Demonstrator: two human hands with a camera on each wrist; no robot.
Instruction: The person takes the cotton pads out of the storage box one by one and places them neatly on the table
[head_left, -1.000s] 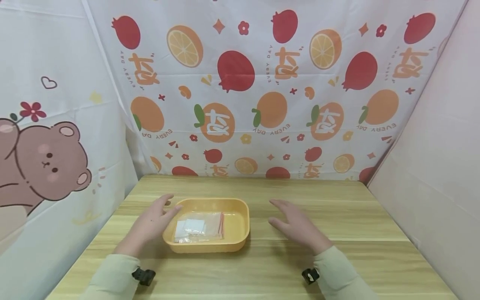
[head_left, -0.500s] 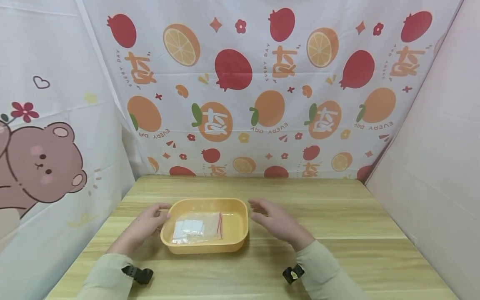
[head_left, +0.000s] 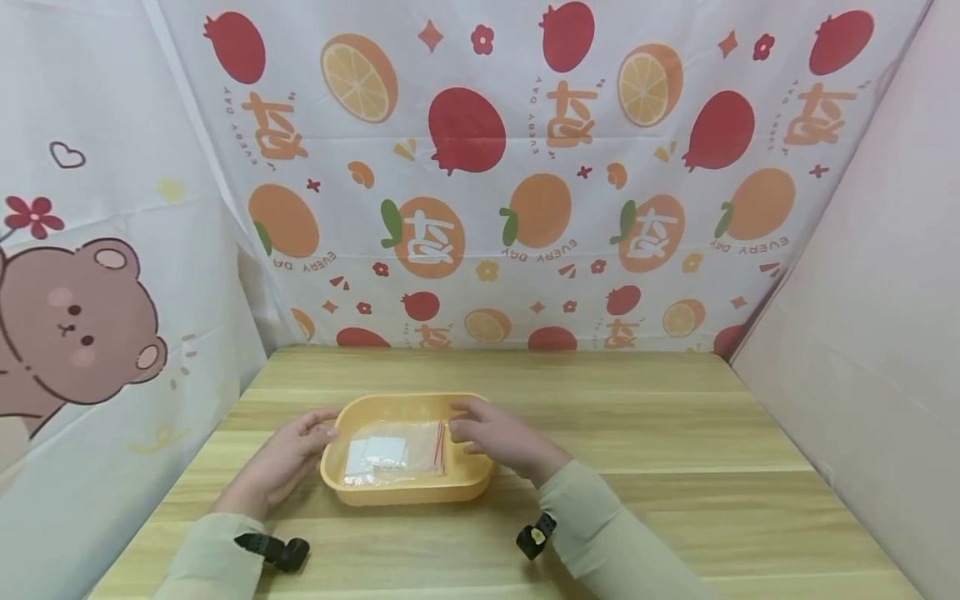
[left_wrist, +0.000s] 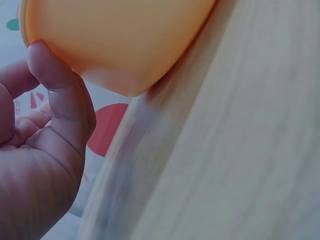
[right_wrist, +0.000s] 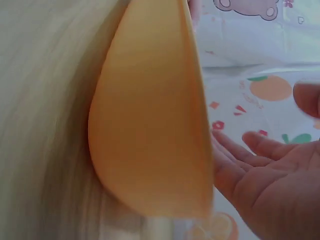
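A yellow plastic tray (head_left: 414, 496) stands on the table left of centre. Inside lie clear zip bags (head_left: 420, 442) with red seal lines, overlapping one another, and white square pieces (head_left: 386, 451) show through the plastic. My left hand (head_left: 281, 462) holds the tray at its left end; in the left wrist view the thumb (left_wrist: 47, 65) lies against the outer wall just under the rim. Over the tray's right end reaches my right hand (head_left: 498, 437), its fingers loosely bent above the bags' red-lined edge and holding nothing. From the right wrist, the tray's outer wall (right_wrist: 150, 125) hides the bags.
The wood-grain table (head_left: 637, 517) extends around the tray. Behind it hangs a fruit-print cloth (head_left: 465, 208), with a bear-print cloth (head_left: 82, 325) on the left and a plain white one (head_left: 855, 333) on the right. Each wrist wears a black strap (head_left: 273, 550).
My right hand has moved left, from beside the tray to over its right end. The left hand has come down from above the tray's left side to its left rim.
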